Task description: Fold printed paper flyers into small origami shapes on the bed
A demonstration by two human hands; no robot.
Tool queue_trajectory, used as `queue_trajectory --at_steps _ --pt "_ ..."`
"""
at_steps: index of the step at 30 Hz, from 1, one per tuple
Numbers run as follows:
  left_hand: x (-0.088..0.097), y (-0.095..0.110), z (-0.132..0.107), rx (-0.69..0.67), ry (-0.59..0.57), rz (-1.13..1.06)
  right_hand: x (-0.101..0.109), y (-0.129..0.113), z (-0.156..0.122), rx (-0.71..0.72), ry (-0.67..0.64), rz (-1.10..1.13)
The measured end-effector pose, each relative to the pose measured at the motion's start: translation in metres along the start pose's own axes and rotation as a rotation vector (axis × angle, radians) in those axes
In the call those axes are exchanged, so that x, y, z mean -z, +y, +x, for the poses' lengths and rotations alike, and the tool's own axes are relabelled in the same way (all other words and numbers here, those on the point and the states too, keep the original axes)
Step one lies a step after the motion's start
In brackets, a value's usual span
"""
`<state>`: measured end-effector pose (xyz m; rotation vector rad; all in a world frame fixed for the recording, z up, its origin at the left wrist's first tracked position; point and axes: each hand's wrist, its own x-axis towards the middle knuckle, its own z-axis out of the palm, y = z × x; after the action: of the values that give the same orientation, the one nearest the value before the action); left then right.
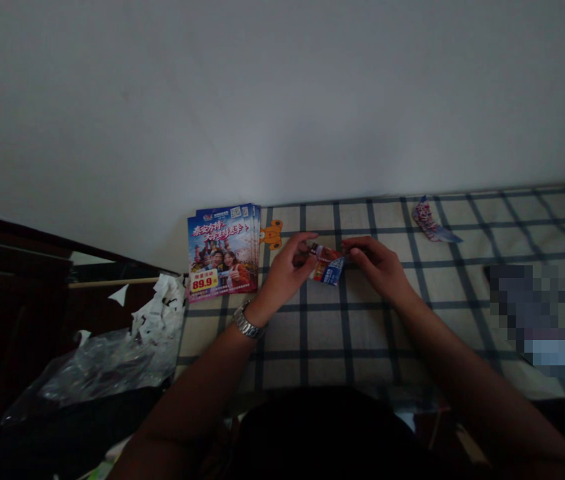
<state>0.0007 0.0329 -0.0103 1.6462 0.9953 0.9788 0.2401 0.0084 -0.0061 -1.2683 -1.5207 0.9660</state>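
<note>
A small folded piece of printed paper (326, 265), red and blue with a code square, is between my hands above the checked cloth. My left hand (292, 262), with a metal watch at the wrist, pinches its left side between thumb and fingers. At the paper's upper right corner, the thumb and fingertips of my right hand (375, 261) are closed on its edge. To the left lies a stack of printed flyers (222, 253) in blue and pink. A folded paper piece (432, 223) in similar colours rests farther back on the right.
The checked cloth (282, 333) covers the surface up to a pale wall (282, 100). An orange bear figure (271, 235) shows beside the flyers. Torn white paper (160, 310) and a clear plastic bag (97, 367) lie at the left. A blurred-out dark object (537, 320) is at the right.
</note>
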Motion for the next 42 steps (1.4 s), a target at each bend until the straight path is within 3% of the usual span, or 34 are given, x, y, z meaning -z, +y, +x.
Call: queue_trajectory --at_steps 4,8,19,26,31,38,42 --pt "0.001 0.003 -0.001 -0.017 0.034 0.069 0.0 0.002 0.0 0.044 -0.024 -0.063" --pt "-0.002 0.002 -0.002 0.02 0.063 0.07 -0.003 0.003 -0.001 -0.002 -0.053 -0.018" --pt "-0.004 0.007 -0.005 0.022 0.007 0.113 -0.006 0.004 -0.001 -0.033 -0.067 -0.001" --pt "-0.003 0.017 -0.004 -0.163 0.032 0.45 -0.005 0.003 0.0 -0.023 -0.053 -0.055" --pt "-0.005 0.014 -0.002 -0.242 0.012 0.49 -0.007 0.0 -0.001 0.0 -0.084 -0.12" --pt "-0.006 0.013 -0.002 -0.199 -0.014 0.484 -0.008 -0.002 0.0 0.043 -0.071 -0.183" --pt "-0.007 0.011 -0.003 -0.174 -0.003 0.476 -0.007 -0.001 0.002 0.159 -0.05 -0.319"
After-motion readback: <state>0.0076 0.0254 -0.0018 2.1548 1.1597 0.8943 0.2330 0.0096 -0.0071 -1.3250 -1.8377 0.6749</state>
